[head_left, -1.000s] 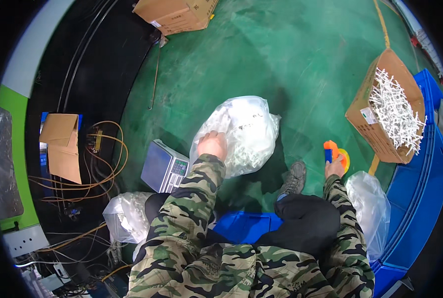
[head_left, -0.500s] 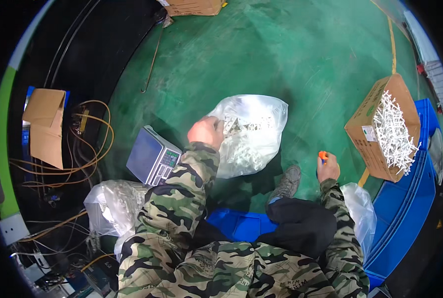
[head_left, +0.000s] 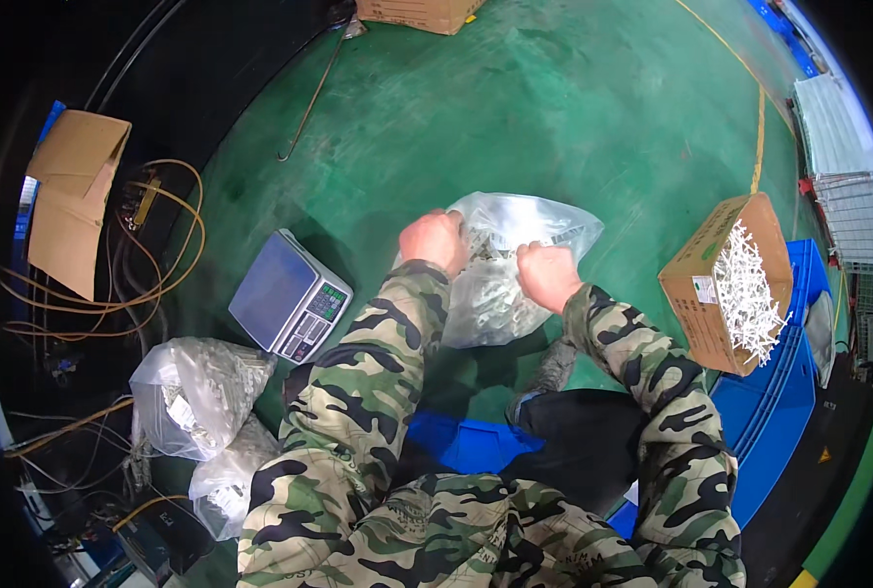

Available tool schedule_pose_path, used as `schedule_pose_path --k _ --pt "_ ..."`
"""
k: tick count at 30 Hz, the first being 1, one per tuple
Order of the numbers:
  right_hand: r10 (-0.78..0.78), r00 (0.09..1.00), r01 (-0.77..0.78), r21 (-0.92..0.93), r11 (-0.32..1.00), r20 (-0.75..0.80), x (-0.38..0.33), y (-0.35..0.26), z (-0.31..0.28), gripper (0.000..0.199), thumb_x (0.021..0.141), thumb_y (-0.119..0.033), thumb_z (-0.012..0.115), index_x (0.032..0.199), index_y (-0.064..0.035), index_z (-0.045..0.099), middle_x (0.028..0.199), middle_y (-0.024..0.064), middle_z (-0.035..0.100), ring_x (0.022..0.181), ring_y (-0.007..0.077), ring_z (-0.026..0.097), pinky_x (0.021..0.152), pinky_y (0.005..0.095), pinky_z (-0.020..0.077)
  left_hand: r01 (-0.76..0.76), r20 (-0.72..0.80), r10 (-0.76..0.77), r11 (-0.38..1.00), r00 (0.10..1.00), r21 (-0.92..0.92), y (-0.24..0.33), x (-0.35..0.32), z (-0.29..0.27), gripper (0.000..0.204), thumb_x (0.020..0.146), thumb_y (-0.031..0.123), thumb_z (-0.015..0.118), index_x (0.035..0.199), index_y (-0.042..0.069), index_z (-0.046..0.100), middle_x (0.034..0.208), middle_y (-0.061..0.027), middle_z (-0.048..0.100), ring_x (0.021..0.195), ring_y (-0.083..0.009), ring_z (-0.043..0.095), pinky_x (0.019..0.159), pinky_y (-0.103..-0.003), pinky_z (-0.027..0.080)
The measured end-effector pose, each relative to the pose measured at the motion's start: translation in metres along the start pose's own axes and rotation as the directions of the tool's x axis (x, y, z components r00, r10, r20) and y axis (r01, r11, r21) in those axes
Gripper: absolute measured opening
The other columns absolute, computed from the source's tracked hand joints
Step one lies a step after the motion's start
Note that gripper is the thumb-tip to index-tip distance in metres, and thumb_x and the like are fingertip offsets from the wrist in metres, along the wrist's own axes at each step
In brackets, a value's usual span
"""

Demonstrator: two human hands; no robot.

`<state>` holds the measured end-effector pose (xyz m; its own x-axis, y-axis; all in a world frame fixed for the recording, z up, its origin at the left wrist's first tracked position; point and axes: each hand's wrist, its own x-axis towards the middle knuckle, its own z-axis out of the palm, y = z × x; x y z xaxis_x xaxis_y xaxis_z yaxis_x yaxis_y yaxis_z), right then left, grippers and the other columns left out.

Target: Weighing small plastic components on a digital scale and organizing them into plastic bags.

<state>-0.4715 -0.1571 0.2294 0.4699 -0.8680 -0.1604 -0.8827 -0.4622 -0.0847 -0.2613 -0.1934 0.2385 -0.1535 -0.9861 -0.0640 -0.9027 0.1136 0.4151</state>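
In front of me a clear plastic bag (head_left: 493, 306) holds many small white pieces. My left hand (head_left: 434, 241) is a closed fist on the bag's left upper edge. Opposite it, my right hand (head_left: 549, 276) grips the plastic on the right side, fingers curled in. Between the two fists the bag's mouth and some of the white pieces show. To the left of my left sleeve a digital scale (head_left: 290, 296) with a blue-grey platform sits on the floor, nothing on it.
Filled clear bags (head_left: 206, 397) lie at lower left beside cables (head_left: 187, 269). At right, an open carton (head_left: 696, 294) of white plastic pieces leans by blue bins (head_left: 765, 412). A metal hook rod (head_left: 309, 108) lies on the green floor (head_left: 515, 118). A blue stool (head_left: 471, 446) is below me.
My right hand has come left from beside the carton onto the bag; the orange object it held no longer shows. My left hand stays on the bag, whose top is pulled wider. The view has shifted.
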Motion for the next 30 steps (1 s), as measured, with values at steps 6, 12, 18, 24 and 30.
schedule_pose_path --k 6,12,18,24,30 --pt "-0.048 0.981 0.093 0.237 0.967 -0.187 0.011 0.011 0.022 0.012 0.081 -0.016 0.063 0.083 -0.0047 0.064 0.081 0.0147 0.062 0.074 0.0356 0.065 0.065 0.0459 0.0526 -0.200 -0.097 0.182 0.954 0.978 -0.223 0.002 -0.001 0.011 0.016 0.085 0.020 0.063 0.089 0.006 0.068 0.094 -0.0149 0.068 0.091 -0.0340 0.067 0.076 -0.047 0.054" --pt "0.089 0.982 -0.008 0.435 0.900 -0.168 0.028 0.019 0.046 0.017 0.086 -0.023 0.065 0.089 -0.0065 0.066 0.088 0.0140 0.064 0.082 0.0375 0.065 0.073 0.0484 0.0508 -0.243 0.077 0.256 0.959 0.964 -0.142 -0.004 -0.028 0.039 0.011 0.080 0.009 0.059 0.090 0.008 0.064 0.093 -0.0145 0.067 0.086 -0.0355 0.066 0.073 -0.046 0.053" --pt "0.206 0.960 -0.281 0.599 0.750 0.192 0.022 0.029 0.054 0.029 0.092 -0.033 0.059 0.103 -0.0083 0.069 0.098 0.0189 0.070 0.094 0.0397 0.066 0.084 0.0494 0.0502 -0.305 -0.090 0.293 0.933 0.952 -0.192 -0.012 -0.063 0.082 0.018 0.079 0.007 0.060 0.095 0.009 0.065 0.104 -0.0106 0.067 0.095 -0.0315 0.066 0.076 -0.042 0.054" --pt "0.228 0.957 -0.288 0.526 0.800 0.178 0.023 0.029 0.072 0.037 0.091 -0.038 0.061 0.108 -0.0067 0.071 0.097 0.0205 0.071 0.094 0.0386 0.068 0.083 0.0466 0.0514 -0.300 -0.120 0.284 0.943 0.951 -0.144 -0.018 -0.077 0.104 0.019 0.083 0.010 0.058 0.101 0.007 0.065 0.124 -0.0088 0.064 0.108 -0.0279 0.064 0.086 -0.038 0.054" --pt "0.213 0.953 -0.293 0.481 0.826 0.216 0.030 0.030 0.072 0.037 0.091 -0.037 0.060 0.108 -0.0053 0.071 0.098 0.0232 0.071 0.093 0.0398 0.068 0.084 0.0479 0.0514 -0.152 0.072 0.167 0.972 0.983 -0.181 -0.010 -0.070 0.091 0.033 0.088 0.021 0.062 0.117 0.006 0.063 0.132 -0.0122 0.060 0.111 -0.0326 0.062 0.091 -0.042 0.051"
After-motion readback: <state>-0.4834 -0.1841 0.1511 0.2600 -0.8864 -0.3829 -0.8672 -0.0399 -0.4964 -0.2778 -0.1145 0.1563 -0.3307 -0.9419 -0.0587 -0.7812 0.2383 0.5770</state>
